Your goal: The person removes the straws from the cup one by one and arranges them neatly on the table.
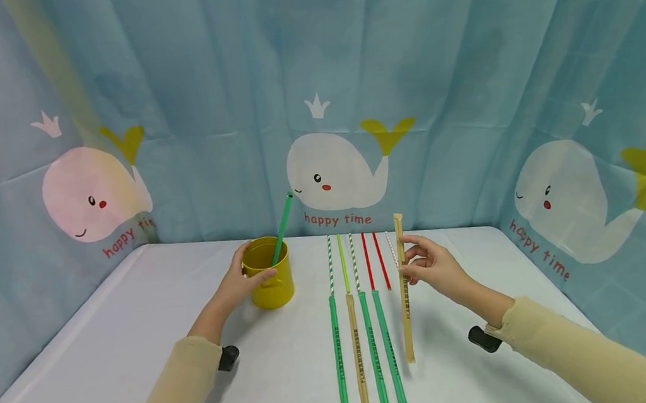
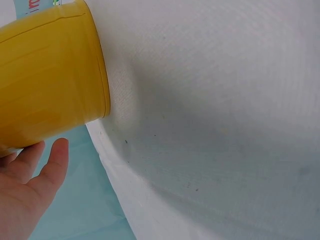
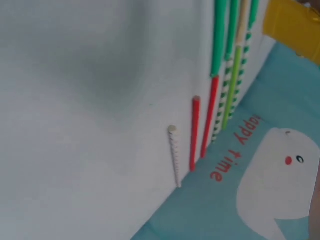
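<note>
My left hand [image 1: 233, 289] holds a small yellow pail [image 1: 278, 288] by its rim and side, at the back left of centre on the table. Leaning inside the pail is a green wrapped straw [image 1: 283, 228], its upper end sticking out. In the left wrist view, fingers [image 2: 54, 165] show below the pail's wall [image 2: 55, 75]. My right hand [image 1: 439, 269] pinches a tan paper-wrapped straw [image 1: 408, 334], upright, near its upper part. To the left of it lie green wrapped straws [image 1: 337, 352] and another tan wrapped straw [image 1: 358, 357], side by side.
Behind the wrapped straws lie a lime green straw [image 1: 343, 263], red straws [image 1: 367, 261], green-and-white striped straws [image 1: 354, 262] and a pale patterned straw [image 1: 390, 247]. A blue whale-print curtain [image 1: 207, 109] stands along the white table's [image 1: 112, 344] back and sides.
</note>
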The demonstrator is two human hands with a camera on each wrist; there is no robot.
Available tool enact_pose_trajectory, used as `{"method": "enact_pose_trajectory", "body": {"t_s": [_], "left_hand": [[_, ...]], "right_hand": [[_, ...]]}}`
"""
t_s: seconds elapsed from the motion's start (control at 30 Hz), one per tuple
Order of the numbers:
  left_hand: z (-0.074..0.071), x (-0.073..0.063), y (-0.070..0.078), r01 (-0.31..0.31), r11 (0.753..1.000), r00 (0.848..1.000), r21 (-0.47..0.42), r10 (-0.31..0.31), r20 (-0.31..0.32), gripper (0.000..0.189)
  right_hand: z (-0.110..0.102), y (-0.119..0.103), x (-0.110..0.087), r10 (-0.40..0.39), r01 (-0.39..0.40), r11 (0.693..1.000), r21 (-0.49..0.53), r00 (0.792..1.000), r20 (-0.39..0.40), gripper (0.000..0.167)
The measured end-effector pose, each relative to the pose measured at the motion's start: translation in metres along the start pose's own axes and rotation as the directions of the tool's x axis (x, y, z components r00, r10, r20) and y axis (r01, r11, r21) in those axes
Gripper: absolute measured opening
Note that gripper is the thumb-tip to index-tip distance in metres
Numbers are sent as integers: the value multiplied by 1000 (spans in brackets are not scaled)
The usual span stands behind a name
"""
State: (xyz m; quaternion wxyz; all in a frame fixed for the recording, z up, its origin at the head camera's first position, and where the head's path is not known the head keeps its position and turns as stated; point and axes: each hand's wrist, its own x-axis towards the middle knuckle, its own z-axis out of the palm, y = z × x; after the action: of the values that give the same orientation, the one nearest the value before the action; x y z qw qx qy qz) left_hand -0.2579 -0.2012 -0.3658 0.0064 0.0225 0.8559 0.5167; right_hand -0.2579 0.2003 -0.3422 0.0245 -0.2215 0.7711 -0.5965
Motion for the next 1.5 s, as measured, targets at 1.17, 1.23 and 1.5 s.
{"method": "enact_pose_trajectory", "body": {"t_s": [1.17,1.23,1.5], "left_hand": [[-1,-1,2,11,1000,1000,-11,-12,-3,99],[-1,0,1,8,1000,1000,-13,-8,-3,99],[-1,1,-1,-1,1000,1000,-21,1,0,98]], "right_hand": [[18,50,-32,283,-196,938,-286,909,306,53],[17,51,-31,270,-165,935,-315,906,326,56],[16,54,-32,262,-53,872,-486,890,373,81]]}}
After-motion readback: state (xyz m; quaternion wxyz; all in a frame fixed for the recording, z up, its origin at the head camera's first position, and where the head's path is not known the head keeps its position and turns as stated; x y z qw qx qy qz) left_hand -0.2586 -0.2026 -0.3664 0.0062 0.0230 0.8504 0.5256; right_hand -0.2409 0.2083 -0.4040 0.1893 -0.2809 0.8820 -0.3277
